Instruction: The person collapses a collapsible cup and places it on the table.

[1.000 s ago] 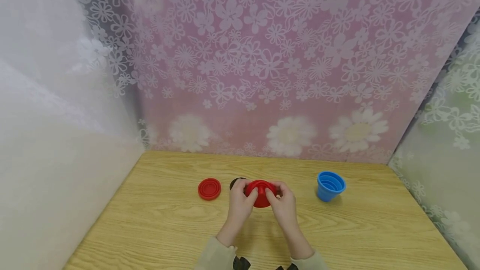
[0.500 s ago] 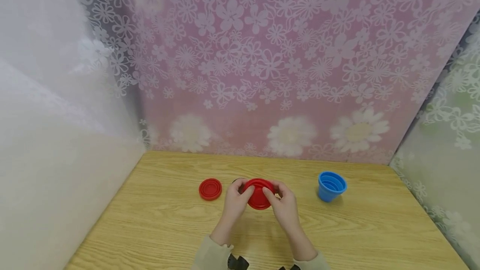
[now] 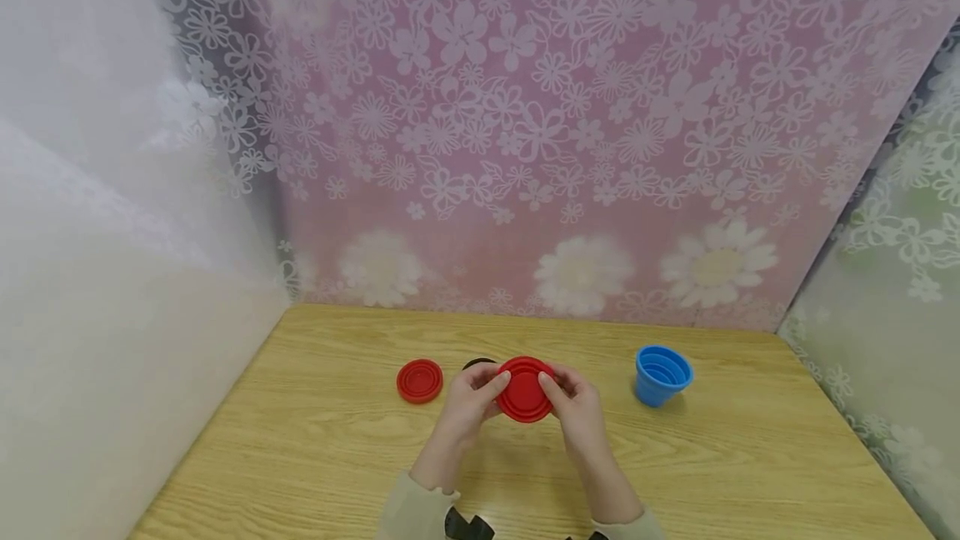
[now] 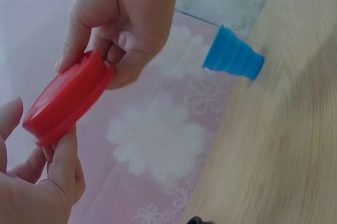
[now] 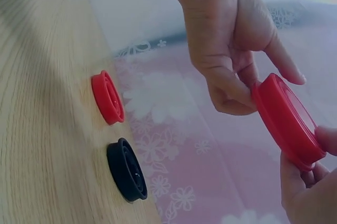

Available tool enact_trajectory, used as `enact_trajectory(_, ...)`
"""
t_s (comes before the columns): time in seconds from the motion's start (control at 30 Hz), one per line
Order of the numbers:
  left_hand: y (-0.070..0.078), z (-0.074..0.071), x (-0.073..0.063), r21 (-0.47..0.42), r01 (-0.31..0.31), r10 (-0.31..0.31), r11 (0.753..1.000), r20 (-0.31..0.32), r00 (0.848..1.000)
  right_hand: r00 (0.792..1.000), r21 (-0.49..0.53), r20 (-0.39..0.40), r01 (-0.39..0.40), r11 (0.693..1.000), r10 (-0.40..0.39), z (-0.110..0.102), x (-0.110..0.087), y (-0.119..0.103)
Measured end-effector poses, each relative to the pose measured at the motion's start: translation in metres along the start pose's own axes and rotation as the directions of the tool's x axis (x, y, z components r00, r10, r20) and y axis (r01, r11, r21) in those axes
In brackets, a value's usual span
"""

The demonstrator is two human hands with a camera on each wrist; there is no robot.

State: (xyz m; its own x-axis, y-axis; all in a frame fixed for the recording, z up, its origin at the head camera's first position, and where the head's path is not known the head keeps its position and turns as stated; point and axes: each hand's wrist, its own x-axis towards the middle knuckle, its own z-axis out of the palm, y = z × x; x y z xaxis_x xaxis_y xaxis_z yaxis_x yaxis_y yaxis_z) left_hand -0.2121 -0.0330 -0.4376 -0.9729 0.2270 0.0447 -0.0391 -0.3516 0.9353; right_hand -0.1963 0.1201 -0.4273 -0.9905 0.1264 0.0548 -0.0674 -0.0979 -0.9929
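Observation:
A red collapsible cup, pressed flat into a thick disc, is held up between my two hands over the table. My left hand pinches its left edge, thumb on the near face and fingers behind. On the opposite edge my right hand grips it the same way. In the left wrist view the flattened cup is tilted, its ridged side wall showing. The right wrist view shows the left hand's curled fingers beneath the cup. A second flattened red cup lies on the table to the left.
A black flattened cup lies beside the second red one, mostly hidden behind my left hand in the head view. At the right, a blue collapsible cup stands extended on the wooden table. Patterned curtains surround the table.
The held red cup had a raised middle between the thumbs a second ago; now it is flat. My thumbs have moved apart from its centre to its edges.

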Motion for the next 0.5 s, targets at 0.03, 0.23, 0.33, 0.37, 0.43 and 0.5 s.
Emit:
enact_trajectory(0.03, 0.0, -0.0008, -0.0006, 0.016, 0.004, -0.004, 1.0, -0.008, 1.0, 1.0, 0.002, -0.013, -0.003, 1.0, 0.003, -0.0005, 0.0002, -0.0008)
enact_trajectory(0.23, -0.0015, -0.0057, -0.0031, 0.142, 0.012, -0.007, 0.99, -0.035, 0.999, 0.998, 0.014, -0.058, -0.017, 1.0, 0.018, -0.0027, 0.0023, -0.0036)
enact_trajectory(0.33, -0.0015, -0.0066, -0.0039, 0.169, 0.002, 0.005, 0.986, -0.039, 0.999, 0.998, 0.02, -0.052, -0.031, 0.999, 0.032, -0.0032, 0.0029, -0.0033)
enact_trajectory(0.37, -0.0011, -0.0066, -0.0041, 0.172, 0.001, 0.007, 0.985, -0.045, 0.999, 0.998, 0.024, -0.049, -0.035, 0.999, 0.036, -0.0035, 0.0032, -0.0031)
enact_trajectory(0.43, -0.0003, -0.0065, -0.004, 0.171, 0.0, 0.011, 0.985, -0.064, 0.998, 0.998, 0.02, -0.042, -0.038, 0.999, 0.039, -0.0043, 0.0037, -0.0028)
enact_trajectory(0.5, 0.0009, -0.0063, -0.0037, 0.166, 0.004, 0.011, 0.986, -0.089, 0.996, 0.999, 0.012, -0.032, -0.034, 0.999, 0.034, -0.0056, 0.0048, -0.0026)
